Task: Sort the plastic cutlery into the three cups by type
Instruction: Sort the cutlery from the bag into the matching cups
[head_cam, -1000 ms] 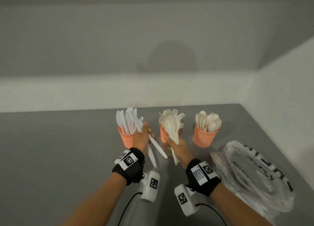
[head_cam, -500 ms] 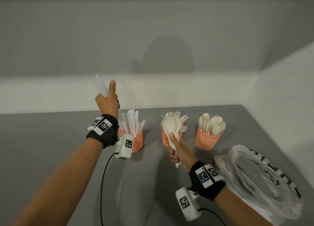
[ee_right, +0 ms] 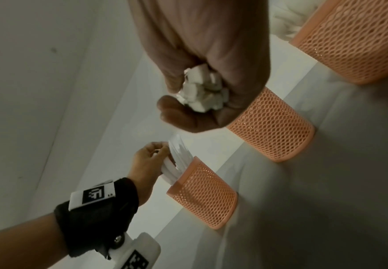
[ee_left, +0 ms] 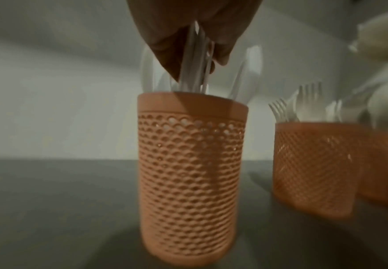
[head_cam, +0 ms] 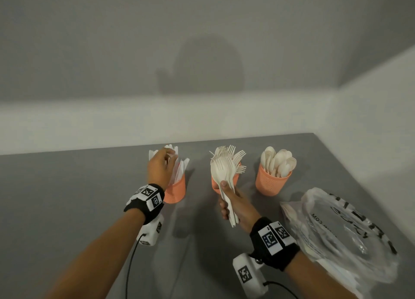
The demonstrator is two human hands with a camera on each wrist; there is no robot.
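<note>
Grey surface (head_cam: pixel 67 197) with three cups and a bag

The matt grey surface fills the lower half of the head view and meets pale walls at the back and right. Three orange mesh cups stand on it in a row near its far edge: the left cup (head_cam: pixel 176 192) with knives, the middle cup (head_cam: pixel 216 187) with forks, the right cup (head_cam: pixel 270 184) with spoons, each apart from its neighbour. A crumpled clear plastic bag (head_cam: pixel 350 233) lies at lower right.

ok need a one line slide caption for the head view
Left hand lowers knives into the left cup while right hand holds a bundle of forks and spoons.
</note>
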